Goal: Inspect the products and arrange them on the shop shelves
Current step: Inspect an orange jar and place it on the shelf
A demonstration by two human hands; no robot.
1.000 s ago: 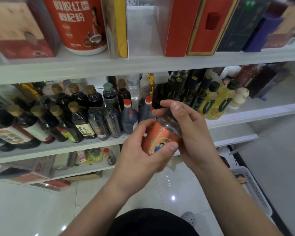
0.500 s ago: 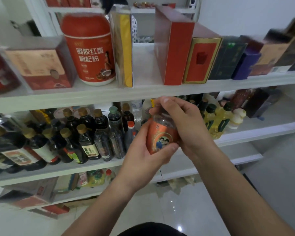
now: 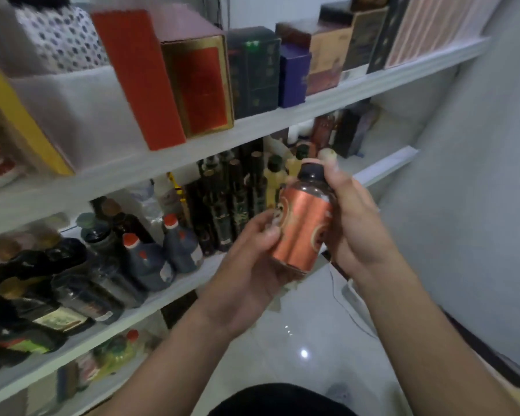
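Nearest, at six o'clock in the view, a patch of dark clothing (image 3: 279, 400) sat above glossy white floor tiles (image 3: 297, 331). Two bare forearms rose from there toward the centre. The left hand (image 3: 252, 259) cupped the lower body of a small bottle (image 3: 302, 226), its thumb pressed on the orange label and its fingers curled beneath. The right hand (image 3: 354, 223) gripped the same bottle from its three o'clock side, a fingertip reaching up beside the dark cap (image 3: 311, 172). The bottle was held in the air just right of centre, tilted slightly with its cap toward one o'clock, in front of the shelves and touching none of them. Beyond the hands, toward nine o'clock, the middle shelf (image 3: 177, 292) carried two dark jugs with red caps (image 3: 146, 262) and, further left, blurred dark bottles with labels. Behind the bottle at eleven o'clock stood a row of tall dark bottles (image 3: 228, 205), with a yellow bottle (image 3: 272, 181) just beside them. Farther up, the upper shelf (image 3: 282, 121) bore a red box (image 3: 138, 76), a gold-edged box (image 3: 201, 85), a dark box (image 3: 252, 70) and a purple box (image 3: 293, 75). A pale wall (image 3: 463, 175) filled the three o'clock side.
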